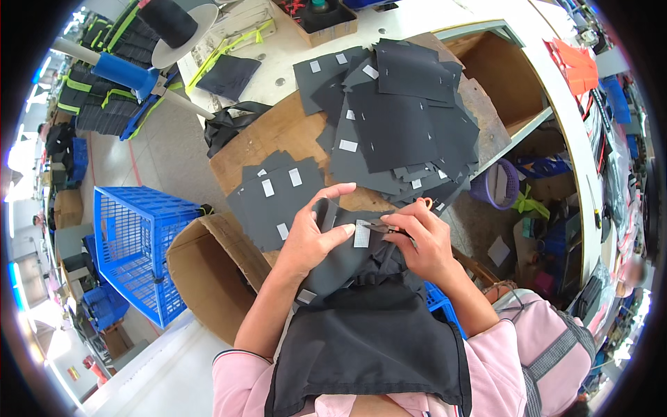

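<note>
My left hand (310,235) grips a dark grey fabric piece (332,262) in front of my apron, the thumb lying beside a light grey rectangular patch (362,234). In my right hand (425,240) is a pair of thread snips (379,228), with an orange loop showing above the fingers. The dark tips of the snips reach the right edge of that patch; whether they touch a thread is too small to see. A second light patch (306,297) shows on the lower end of the same piece.
A wooden board (260,142) carries a large pile of dark pieces (399,111) and a smaller stack (267,198) at left. Left stand an open cardboard box (201,260) and a blue plastic crate (142,243). A purple basket (495,184) is at right; a thread cone (167,22) rises far left.
</note>
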A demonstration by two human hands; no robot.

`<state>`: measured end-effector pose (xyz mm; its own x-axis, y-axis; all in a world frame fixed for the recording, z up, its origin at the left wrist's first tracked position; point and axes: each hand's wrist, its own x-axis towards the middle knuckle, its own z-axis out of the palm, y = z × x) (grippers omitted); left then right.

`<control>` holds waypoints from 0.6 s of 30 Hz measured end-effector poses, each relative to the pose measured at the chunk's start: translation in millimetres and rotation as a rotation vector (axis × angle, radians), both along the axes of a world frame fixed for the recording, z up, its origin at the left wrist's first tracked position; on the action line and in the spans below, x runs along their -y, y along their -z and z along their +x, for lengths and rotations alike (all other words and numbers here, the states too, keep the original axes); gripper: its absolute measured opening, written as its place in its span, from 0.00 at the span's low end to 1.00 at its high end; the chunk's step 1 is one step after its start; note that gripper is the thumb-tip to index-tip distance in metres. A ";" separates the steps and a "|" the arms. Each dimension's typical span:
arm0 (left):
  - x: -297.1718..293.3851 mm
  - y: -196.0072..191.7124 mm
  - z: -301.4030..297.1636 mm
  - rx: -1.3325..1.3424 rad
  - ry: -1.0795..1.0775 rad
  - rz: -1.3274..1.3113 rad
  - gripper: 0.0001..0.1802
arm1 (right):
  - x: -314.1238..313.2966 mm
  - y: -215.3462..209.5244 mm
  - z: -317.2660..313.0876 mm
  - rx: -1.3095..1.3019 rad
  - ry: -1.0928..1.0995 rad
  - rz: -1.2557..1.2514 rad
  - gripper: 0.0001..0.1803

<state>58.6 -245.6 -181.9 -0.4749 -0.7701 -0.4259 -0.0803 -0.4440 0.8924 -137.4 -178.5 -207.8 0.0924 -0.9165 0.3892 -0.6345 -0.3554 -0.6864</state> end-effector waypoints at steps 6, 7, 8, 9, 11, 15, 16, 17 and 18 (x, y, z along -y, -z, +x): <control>2.2 2.3 2.0 -0.013 -0.035 0.053 0.29 | -5.8 2.7 -0.1 0.018 0.027 -0.009 0.17; 2.2 2.1 1.9 -0.012 -0.034 0.071 0.29 | -6.3 0.7 -0.1 0.026 0.031 -0.003 0.17; 2.0 1.8 1.6 -0.011 -0.033 0.088 0.29 | -5.9 -0.4 0.3 0.026 0.030 -0.002 0.17; 1.6 0.6 0.9 -0.011 -0.031 0.088 0.29 | -5.2 -1.6 1.1 0.030 0.025 0.015 0.17; 0.3 -1.5 -0.8 -0.021 -0.019 0.087 0.29 | -4.6 -1.7 0.8 0.034 0.021 0.032 0.17; 1.7 0.4 0.0 -0.019 -0.027 0.112 0.31 | -6.8 6.1 -0.9 -0.003 0.031 -0.019 0.17; 1.3 0.5 0.2 -0.019 -0.039 0.094 0.31 | -7.2 7.2 -0.9 0.037 0.060 -0.047 0.17; 1.2 0.3 0.2 -0.019 -0.052 0.077 0.31 | -6.2 5.0 0.1 0.038 0.056 -0.049 0.17; 0.8 -0.2 -0.5 -0.020 -0.050 0.078 0.31 | -6.2 0.9 1.8 0.021 0.039 -0.024 0.17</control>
<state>58.1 -246.4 -181.7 -0.4457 -0.7580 -0.4762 -0.0386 -0.5151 0.8562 -135.6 -172.2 -208.7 0.0484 -0.9096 0.4126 -0.6337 -0.3473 -0.6912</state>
